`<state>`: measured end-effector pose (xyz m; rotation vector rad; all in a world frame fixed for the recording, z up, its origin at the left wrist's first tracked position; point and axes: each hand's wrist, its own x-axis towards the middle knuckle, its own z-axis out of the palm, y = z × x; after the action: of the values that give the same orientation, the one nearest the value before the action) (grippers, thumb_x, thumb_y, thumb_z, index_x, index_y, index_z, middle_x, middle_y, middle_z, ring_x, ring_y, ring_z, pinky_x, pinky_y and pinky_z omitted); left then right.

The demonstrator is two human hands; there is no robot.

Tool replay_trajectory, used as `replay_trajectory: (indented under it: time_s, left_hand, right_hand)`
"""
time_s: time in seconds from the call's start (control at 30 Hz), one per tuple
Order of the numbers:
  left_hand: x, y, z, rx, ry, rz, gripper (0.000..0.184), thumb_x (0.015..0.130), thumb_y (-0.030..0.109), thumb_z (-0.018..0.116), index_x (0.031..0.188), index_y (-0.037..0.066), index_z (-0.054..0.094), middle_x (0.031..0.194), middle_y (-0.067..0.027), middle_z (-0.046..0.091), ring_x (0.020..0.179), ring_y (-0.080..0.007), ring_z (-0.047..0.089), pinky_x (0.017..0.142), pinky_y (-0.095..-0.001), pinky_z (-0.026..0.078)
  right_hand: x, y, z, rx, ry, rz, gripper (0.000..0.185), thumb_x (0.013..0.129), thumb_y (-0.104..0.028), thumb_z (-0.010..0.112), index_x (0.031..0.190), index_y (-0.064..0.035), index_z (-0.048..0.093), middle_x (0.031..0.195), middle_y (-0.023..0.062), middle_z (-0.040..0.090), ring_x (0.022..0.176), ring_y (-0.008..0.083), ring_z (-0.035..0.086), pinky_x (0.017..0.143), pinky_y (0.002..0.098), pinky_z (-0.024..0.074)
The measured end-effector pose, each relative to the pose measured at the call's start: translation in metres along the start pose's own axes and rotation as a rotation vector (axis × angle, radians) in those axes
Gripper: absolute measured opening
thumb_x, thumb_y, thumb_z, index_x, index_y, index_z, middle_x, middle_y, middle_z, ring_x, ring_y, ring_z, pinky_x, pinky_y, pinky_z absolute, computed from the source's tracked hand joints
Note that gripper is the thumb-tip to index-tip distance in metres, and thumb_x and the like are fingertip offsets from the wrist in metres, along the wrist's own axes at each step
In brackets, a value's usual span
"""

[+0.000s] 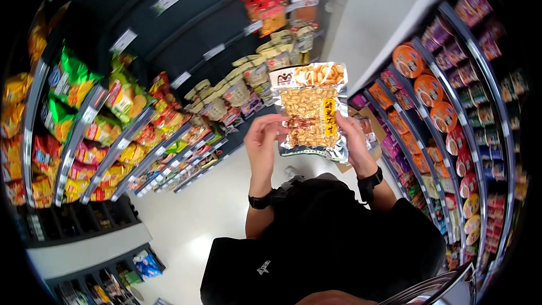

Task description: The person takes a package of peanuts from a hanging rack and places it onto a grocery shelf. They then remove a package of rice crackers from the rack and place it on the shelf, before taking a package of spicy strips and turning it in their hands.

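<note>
A silvery see-through packet of peanuts point(305, 107) is held up in front of my chest, upright, its front facing me. Peanuts are printed across its top band, and a yellow label with dark characters runs down the right side. My left hand point(264, 135) pinches the packet's left edge, fingertips lying on the front. On the opposite edge, my right hand point(355, 138) grips with the thumb in front; its other fingers are mostly hidden behind. Both wrists wear black bands.
Snack bags point(73, 79) fill the shelves at left, and pale pouches point(237, 93) line the back shelf. Instant noodle bowls point(429, 90) stack the right-hand shelves. A cardboard box point(370, 121) stands behind my right hand. Pale floor point(192, 214) runs between the shelves.
</note>
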<state>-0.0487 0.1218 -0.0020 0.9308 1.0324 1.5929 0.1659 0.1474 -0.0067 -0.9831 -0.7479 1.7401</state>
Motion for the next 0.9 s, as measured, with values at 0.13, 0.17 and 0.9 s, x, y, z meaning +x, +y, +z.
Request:
replay_trajectory:
  time_s: [0.13, 0.17, 0.9]
  left_hand:
    - [0.014, -0.015, 0.021, 0.074, 0.069, 0.032, 0.009, 0.098, 0.007, 0.055, 0.101, 0.002, 0.062, 0.076, 0.0018, 0.054, 0.061, -0.0042, 0.045, 0.054, -0.0206, 0.034]
    - [0.015, -0.024, 0.032, 0.058, 0.013, 0.003, 0.010, 0.099, 0.010, 0.055, 0.103, 0.003, 0.062, 0.077, 0.0023, 0.054, 0.062, -0.0039, 0.045, 0.055, -0.0204, 0.034]
    - [-0.215, -0.131, 0.384, -0.093, -1.103, -0.542, 0.016, 0.095, 0.010, 0.062, 0.108, 0.000, 0.061, 0.086, 0.0037, 0.061, 0.062, 0.0013, 0.043, 0.052, -0.0175, 0.030]
  right_hand:
    - [-0.005, 0.010, -0.044, -0.030, 0.101, -0.057, 0.039, 0.097, -0.037, 0.062, 0.106, 0.0004, 0.068, 0.094, 0.0019, 0.070, 0.082, 0.0058, 0.062, 0.073, 0.0207, 0.0483]
    - [-0.018, -0.004, -0.048, -0.077, 0.105, -0.083, 0.039, 0.098, -0.037, 0.061, 0.108, 0.0004, 0.068, 0.096, 0.0022, 0.070, 0.085, 0.0052, 0.062, 0.076, 0.0210, 0.0476]
    - [-0.385, -0.053, -0.295, 0.317, 0.782, -0.498, 0.042, 0.102, -0.030, 0.054, 0.124, 0.0055, 0.058, 0.115, 0.0099, 0.068, 0.098, 0.0133, 0.067, 0.087, 0.0273, 0.0529]
